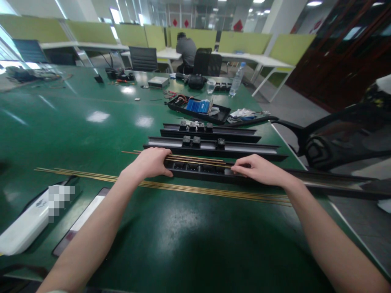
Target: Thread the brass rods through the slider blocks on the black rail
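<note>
A long black channel (198, 175) with black blocks inside lies across the table before me. Several thin brass rods (198, 158) rest along its top. My left hand (152, 162) is closed over the channel's left part, thumb on the near side and fingers on the far side. The rods pass beneath that palm and stick out to the left. With thumb and forefinger, my right hand (253, 169) pinches the right end of one brass rod, just above the channel. More brass rods (189, 188) lie loose on the table nearer to me, partly behind my left forearm.
Two more black channels (269, 155) with small black blocks lie beyond. A black tray (220, 118) holds a blue part and wires, with gloves (244, 115) beside it. A white device (27, 228) and a phone-like slab (91, 211) lie left. A person (187, 51) sits far back.
</note>
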{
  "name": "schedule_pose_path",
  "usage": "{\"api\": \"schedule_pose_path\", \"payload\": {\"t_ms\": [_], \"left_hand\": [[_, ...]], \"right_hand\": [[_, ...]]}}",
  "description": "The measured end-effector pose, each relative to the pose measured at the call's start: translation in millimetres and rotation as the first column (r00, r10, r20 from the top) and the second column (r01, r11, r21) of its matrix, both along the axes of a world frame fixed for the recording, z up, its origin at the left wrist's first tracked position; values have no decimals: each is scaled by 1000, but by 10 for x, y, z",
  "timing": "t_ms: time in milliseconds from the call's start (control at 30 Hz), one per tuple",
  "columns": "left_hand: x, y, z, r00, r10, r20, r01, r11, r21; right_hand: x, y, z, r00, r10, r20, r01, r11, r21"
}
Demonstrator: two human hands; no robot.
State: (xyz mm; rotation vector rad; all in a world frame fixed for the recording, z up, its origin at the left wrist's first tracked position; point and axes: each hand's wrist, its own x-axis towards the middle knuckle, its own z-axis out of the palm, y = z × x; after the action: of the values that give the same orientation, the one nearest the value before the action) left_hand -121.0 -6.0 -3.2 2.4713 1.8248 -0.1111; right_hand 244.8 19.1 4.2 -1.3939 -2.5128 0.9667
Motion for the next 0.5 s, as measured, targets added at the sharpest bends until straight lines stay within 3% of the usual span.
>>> {"api": "schedule_pose_path", "payload": {"t_ms": [500], "left_hand": [[-48, 22, 27, 998, 17, 62, -15, 999, -43]], "right_hand": [[85, 17, 48, 999, -48, -1, 48, 997, -57]]}}
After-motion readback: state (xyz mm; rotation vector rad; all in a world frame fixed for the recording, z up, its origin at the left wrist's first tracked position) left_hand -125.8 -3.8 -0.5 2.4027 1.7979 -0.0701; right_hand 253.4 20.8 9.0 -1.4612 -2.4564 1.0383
